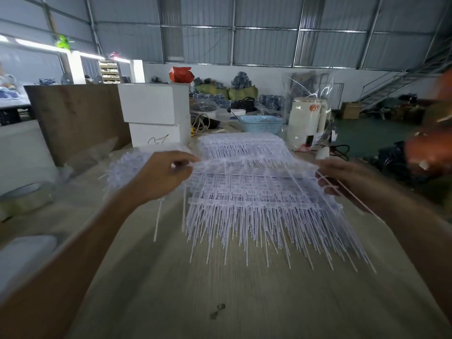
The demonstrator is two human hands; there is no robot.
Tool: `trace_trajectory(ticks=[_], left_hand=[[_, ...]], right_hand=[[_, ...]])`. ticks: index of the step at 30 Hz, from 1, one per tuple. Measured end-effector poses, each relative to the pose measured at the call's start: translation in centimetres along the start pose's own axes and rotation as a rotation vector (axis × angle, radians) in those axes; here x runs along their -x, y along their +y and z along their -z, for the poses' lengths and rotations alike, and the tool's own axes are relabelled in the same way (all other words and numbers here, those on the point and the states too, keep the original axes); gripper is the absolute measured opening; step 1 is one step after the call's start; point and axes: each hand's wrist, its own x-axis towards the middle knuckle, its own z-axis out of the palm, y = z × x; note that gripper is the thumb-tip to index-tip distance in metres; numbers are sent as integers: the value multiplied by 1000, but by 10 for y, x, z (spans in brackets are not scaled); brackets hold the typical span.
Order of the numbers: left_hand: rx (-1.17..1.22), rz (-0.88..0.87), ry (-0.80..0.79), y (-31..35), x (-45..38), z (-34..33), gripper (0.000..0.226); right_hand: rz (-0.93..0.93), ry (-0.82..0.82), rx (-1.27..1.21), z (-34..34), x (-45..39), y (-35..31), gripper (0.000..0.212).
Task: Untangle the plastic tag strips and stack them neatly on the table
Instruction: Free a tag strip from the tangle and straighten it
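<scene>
Corrugated metal walls (264,25), metal staircase (391,86)

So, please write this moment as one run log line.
left hand: pinches tag strip | right hand: holds other end | stack: below, on table

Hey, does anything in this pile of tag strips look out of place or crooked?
Yes. The stack of strips lies mostly lined up, but one loose strip slants across its right edge, by the right hand. A tangled clump sits apart, behind the left hand.
</scene>
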Motion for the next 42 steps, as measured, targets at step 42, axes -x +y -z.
trace_trajectory(ticks=[42], left_hand=[[-80, -298, -30, 77, 33, -134, 17]], right_hand=[[346, -54, 310, -107, 45, 30, 9]])
